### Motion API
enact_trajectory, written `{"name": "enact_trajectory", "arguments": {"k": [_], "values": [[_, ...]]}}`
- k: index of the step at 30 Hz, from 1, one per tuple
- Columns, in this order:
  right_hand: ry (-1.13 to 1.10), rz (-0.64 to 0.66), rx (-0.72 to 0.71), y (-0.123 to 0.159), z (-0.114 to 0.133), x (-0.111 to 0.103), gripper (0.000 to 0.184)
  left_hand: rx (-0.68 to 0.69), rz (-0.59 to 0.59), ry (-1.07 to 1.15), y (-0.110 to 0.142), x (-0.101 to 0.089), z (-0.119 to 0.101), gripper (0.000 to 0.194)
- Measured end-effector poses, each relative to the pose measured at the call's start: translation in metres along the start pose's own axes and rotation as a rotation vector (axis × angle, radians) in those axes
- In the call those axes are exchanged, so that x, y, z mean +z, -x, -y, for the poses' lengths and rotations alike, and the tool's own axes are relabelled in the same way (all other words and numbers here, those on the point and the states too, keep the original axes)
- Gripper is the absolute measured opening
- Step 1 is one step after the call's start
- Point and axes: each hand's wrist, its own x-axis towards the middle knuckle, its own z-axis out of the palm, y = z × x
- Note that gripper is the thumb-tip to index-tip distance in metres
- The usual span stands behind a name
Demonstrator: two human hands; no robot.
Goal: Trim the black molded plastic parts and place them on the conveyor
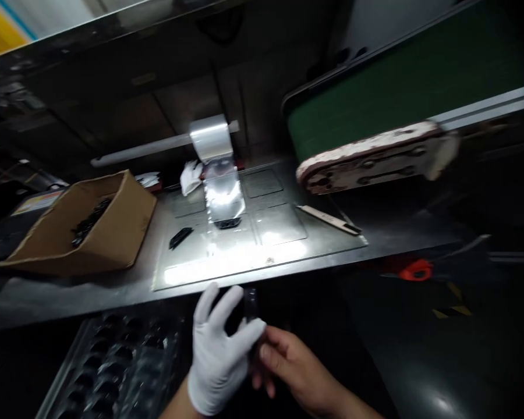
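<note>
In front of the bench's near edge, my left hand [220, 352], in a white glove, holds a small dark, glossy part [251, 299] between thumb and fingers. My right hand [294, 364] is bare and pinches the lower end of that part; its exact shape is hard to see against the dark background. On the bench mat [283, 224] a strip of clear film [222, 195] runs down from a roll [212, 137]. One black piece [227, 223] lies at the film's near end. Another black piece [180, 237] rests to its left.
A cardboard box [135, 212] with black parts inside stands left on the bench. Below it is a clear tray [131, 372] of dark pieces. A pale-handled slim tool [327, 218] lies right, under a green conveyor belt [397, 87]. A crumpled white cloth [191, 177] sits behind.
</note>
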Motion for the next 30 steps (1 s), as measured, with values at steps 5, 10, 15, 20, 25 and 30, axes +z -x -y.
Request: {"name": "enact_trajectory", "arguments": {"k": [5, 10, 15, 20, 25, 30], "values": [[0.276, -0.082, 0.172, -0.012, -0.028, 0.006, 0.039, -0.766, 0.042, 0.511, 0.069, 0.004, -0.008, 0.045], [0.714, 0.131, 0.191, -0.037, -0.052, 0.013, 0.034, -1.294, 0.039, 0.686, 0.121, -0.007, 0.012, 0.033], [0.882, 0.166, 0.225, -0.048, -0.073, 0.016, 0.04, -1.578, -0.186, 0.442, 0.185, -0.043, 0.09, 0.036], [0.943, 0.12, 0.262, -0.042, -0.079, 0.001, 0.041, -1.648, -0.147, 0.212, 0.228, -0.047, 0.158, 0.029], [0.876, 0.033, 0.305, -0.031, -0.086, -0.022, 0.042, -1.508, 0.065, -0.052, 0.227, -0.032, 0.165, 0.027], [0.802, -0.145, 0.289, -0.007, -0.091, -0.058, 0.043, -1.309, 0.143, -0.18, 0.187, -0.047, 0.136, 0.024]]}}
